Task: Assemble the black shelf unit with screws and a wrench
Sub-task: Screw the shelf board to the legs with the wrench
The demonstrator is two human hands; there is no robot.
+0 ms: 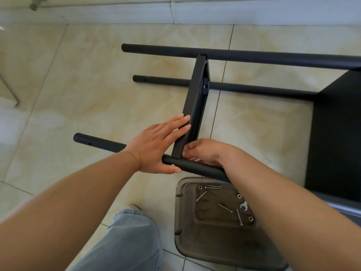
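While the flat left hand (156, 145) steadies it, the shelf panel (192, 106) runs away from the viewer, right-hand fingers (190, 151) pinching its near end.

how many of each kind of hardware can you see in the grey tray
Visible in the grey tray:
long screws: 4
washers or nuts: 3
wrench: 1
Total: 8; the right arm may hide more.

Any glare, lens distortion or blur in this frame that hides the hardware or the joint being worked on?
Head view: daylight glare on the floor tiles at left, none on the tray; screws and wrench are sharp. Wide-angle bending curves the near tube. The right hand covers the joint at the shelf panel.
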